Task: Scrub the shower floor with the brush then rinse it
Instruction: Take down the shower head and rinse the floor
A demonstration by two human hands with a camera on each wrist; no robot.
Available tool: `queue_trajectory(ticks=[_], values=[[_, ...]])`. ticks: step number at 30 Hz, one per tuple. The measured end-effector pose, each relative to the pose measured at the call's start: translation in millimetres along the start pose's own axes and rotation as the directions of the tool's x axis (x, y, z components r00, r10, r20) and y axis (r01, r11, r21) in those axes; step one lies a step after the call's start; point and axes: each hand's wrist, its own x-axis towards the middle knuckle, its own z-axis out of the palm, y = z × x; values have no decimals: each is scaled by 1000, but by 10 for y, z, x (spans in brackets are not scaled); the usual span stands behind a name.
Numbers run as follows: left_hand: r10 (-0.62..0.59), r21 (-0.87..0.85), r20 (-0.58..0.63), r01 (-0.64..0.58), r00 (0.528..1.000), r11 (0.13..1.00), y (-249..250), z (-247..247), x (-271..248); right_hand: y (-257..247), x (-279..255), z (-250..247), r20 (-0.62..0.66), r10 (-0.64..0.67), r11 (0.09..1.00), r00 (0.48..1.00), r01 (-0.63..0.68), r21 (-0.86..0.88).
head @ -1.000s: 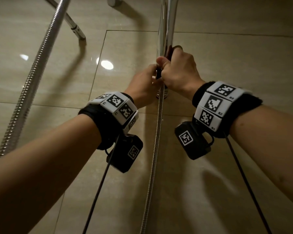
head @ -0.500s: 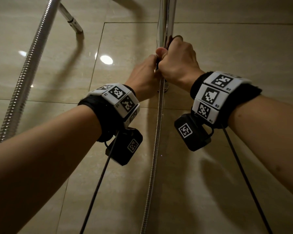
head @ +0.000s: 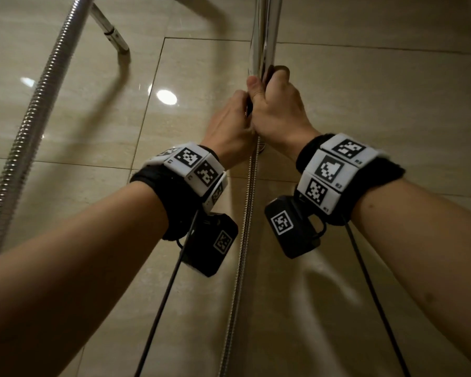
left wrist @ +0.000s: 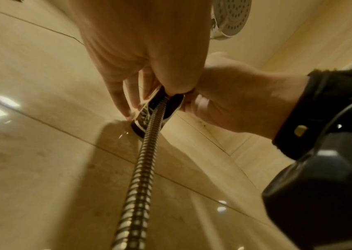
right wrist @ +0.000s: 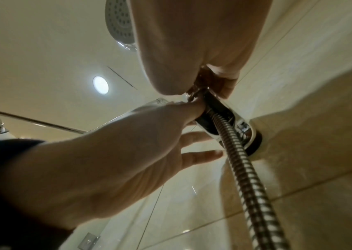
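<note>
My right hand (head: 279, 107) grips the chrome hand-shower handle (head: 264, 36) where it meets the wall holder (left wrist: 147, 115). Just left of it, my left hand (head: 229, 126) pinches the holder between thumb and straight fingers (left wrist: 117, 99). The same left hand (right wrist: 106, 152) reaches in from the left to the holder (right wrist: 224, 118) in the right wrist view. The shower head (right wrist: 119, 22) points out above my right hand (right wrist: 192, 42). A ribbed metal hose (head: 244, 227) hangs straight down from the handle. No brush or floor is in view.
Glossy beige wall tiles (head: 365, 104) fill the view. A second, thicker metal hose (head: 38, 104) runs down the left side, next to a chrome rail (head: 109, 25). A round ceiling light (right wrist: 100, 84) and a glass panel edge (right wrist: 42, 125) lie to the left.
Both hands keep their holds at the holder. The view has shifted a little; nothing else has visibly moved.
</note>
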Motion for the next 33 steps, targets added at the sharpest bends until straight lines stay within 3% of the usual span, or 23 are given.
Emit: queue_trajectory(ticks=[6,11,17,26,33], values=[[-29,-26,-17,29,999,999,6,14,-3,1,-2,101,-42,11,991,999,-6,136],[-41,-30,-12,40,999,999,54,-24,-20,-30,35,137,-31,41,993,999,-37,109],[-78,-172,3,78,997,982,82,-40,-41,-20,73,182,-75,39,995,996,-32,93],[-88,-261,23,91,996,961,95,-37,-62,19,101,182,-110,-25,998,994,30,46],[-49,-139,17,51,999,989,23,-22,0,49,134,244,-143,-66,995,988,77,70]])
